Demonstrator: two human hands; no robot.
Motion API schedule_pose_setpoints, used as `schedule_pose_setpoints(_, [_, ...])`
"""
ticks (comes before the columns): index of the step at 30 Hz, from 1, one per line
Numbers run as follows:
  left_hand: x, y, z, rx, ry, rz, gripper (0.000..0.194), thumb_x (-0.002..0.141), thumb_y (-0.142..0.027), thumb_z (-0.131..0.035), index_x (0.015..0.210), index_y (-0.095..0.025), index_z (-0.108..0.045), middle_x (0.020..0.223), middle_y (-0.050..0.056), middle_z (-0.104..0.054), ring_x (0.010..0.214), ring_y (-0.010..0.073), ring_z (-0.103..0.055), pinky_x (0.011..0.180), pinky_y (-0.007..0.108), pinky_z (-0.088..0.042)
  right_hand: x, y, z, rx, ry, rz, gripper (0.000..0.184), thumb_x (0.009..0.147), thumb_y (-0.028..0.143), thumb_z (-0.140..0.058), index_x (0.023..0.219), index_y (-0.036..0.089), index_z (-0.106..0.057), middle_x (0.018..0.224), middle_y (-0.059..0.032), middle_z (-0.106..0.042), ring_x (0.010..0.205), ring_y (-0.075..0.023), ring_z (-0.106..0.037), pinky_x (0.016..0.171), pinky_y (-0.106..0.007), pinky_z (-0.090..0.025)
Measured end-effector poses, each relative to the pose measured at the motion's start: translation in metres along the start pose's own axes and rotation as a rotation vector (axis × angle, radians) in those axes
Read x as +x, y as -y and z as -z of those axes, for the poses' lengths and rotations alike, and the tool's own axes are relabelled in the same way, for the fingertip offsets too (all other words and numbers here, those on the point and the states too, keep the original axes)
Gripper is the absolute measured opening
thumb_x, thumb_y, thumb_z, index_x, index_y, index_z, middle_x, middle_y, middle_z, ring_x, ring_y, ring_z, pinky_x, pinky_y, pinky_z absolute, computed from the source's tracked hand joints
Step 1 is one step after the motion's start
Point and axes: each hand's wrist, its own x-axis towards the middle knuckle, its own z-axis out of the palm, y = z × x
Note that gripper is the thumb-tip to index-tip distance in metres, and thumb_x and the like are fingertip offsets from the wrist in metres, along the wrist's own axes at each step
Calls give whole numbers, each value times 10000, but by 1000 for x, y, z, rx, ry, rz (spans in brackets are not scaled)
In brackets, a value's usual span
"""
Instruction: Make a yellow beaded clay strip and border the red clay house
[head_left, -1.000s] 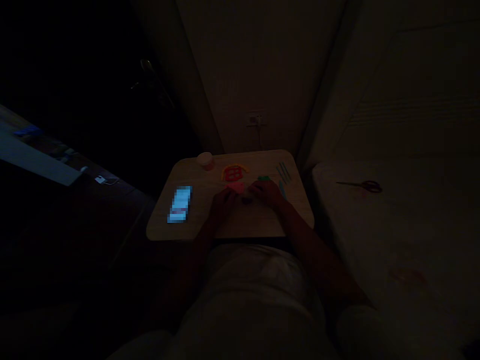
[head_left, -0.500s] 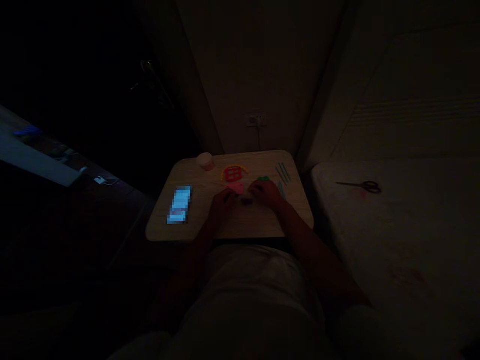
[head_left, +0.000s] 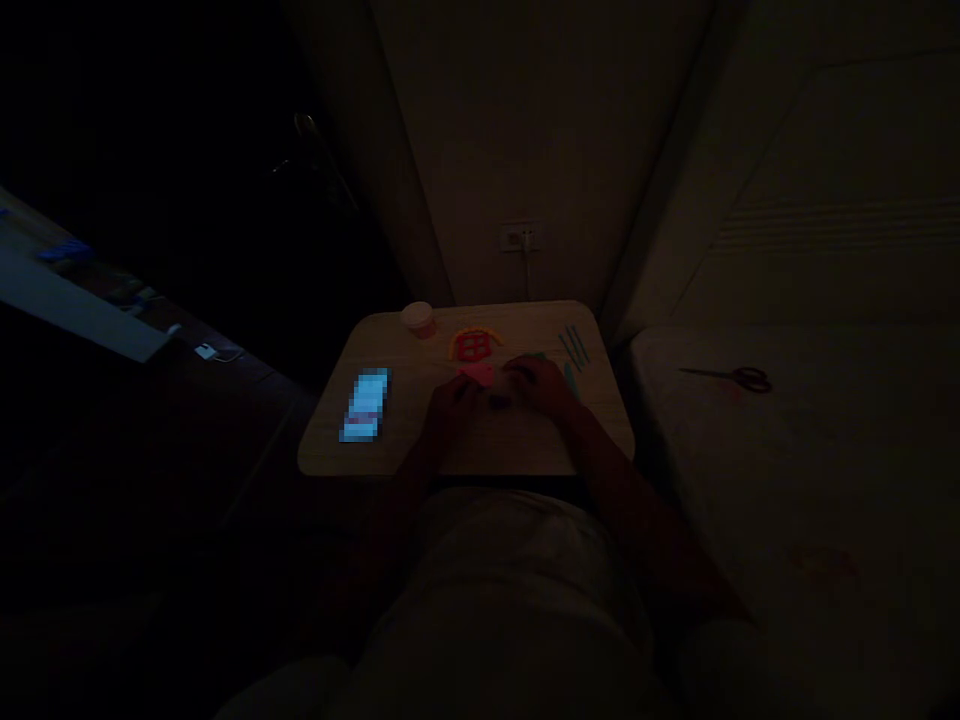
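Observation:
In the dim light, my left hand is at the lower left edge of a flat pink piece, its fingers closed on that edge. My right hand is just to the right, its fingers curled with the tips together; whatever they hold is too dark to make out. A small dark lump lies on the table between the hands. Beyond the pink piece sits a red window-shaped piece under an orange-yellow arch. A green piece is partly hidden behind my right hand.
A lit phone lies on the left of the small table. A round tub stands at the back. Thin teal sticks and a teal blade-like tool lie at the right. Scissors rest on the pale surface beyond.
The whole view has shifted slightly, so everything sits a little further right. My right hand now covers more of the green piece. My left hand stays by the pink piece.

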Motion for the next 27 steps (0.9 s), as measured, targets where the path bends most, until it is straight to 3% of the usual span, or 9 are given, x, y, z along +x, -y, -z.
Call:
schedule_pose_setpoints(4, [0, 0, 0, -7, 7, -27, 270, 924, -345, -500, 921, -172, -708, 909, 39, -727, 846, 191, -633, 793, 293, -491, 0, 0, 0, 7, 14, -22, 258, 912, 238, -584, 1101, 204, -757, 1115, -85, -774, 1029, -230, -703, 944, -364, -510])
schedule_pose_setpoints(14, [0, 2, 0, -6, 3, -32, 261, 928, -342, -507, 894, -170, -699, 887, 32, -720, 840, 185, -628, 790, 290, -481, 0, 5, 2, 31, 29, -90, 201, 868, 212, -639, 1012, 179, -775, 981, -85, -787, 875, -206, -702, 821, -309, -503])
schedule_pose_setpoints(27, [-1, -3, -1, -17, 3, -32, 225, 921, -306, -512, 882, -176, -691, 877, 27, -717, 833, 183, -630, 780, 289, -481, -2, 1, 0, -19, -6, -126, 179, 836, 341, -714, 878, 171, -752, 768, -45, -727, 696, -167, -619, 650, -263, -423])
